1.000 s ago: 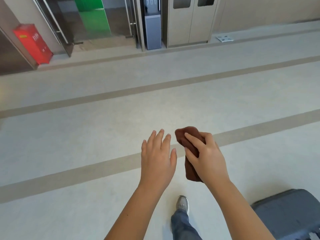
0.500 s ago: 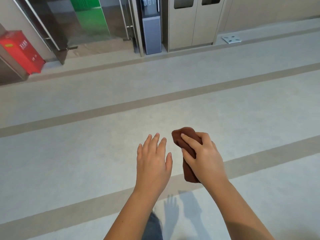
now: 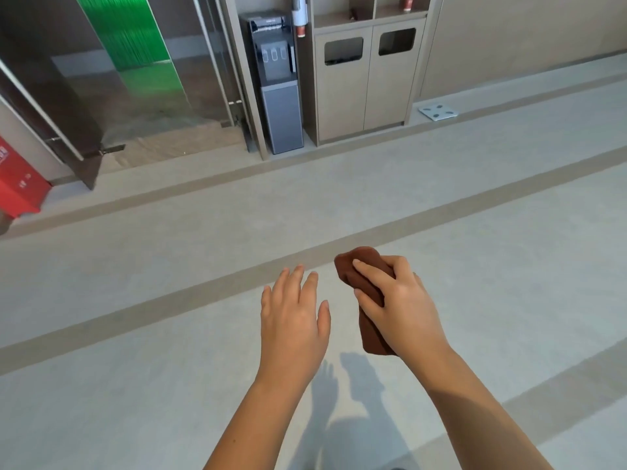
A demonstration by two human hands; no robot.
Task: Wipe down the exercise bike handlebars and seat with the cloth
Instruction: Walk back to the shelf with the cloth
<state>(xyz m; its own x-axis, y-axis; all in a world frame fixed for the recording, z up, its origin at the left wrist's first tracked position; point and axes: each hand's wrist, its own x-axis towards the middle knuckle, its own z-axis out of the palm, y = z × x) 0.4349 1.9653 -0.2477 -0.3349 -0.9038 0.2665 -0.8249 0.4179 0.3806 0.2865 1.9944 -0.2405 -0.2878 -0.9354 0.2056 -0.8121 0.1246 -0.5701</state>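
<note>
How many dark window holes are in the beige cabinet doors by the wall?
2. One dark rounded hole is near the top of the beige wooden cabinet's left door as seen; the other is near the top of its right door. None seems hidden.

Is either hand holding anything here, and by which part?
The right hand grips the bunched brown cloth around its middle, fingers curled over it; both ends stick out. The left hand holds nothing, fingers straight.
</note>
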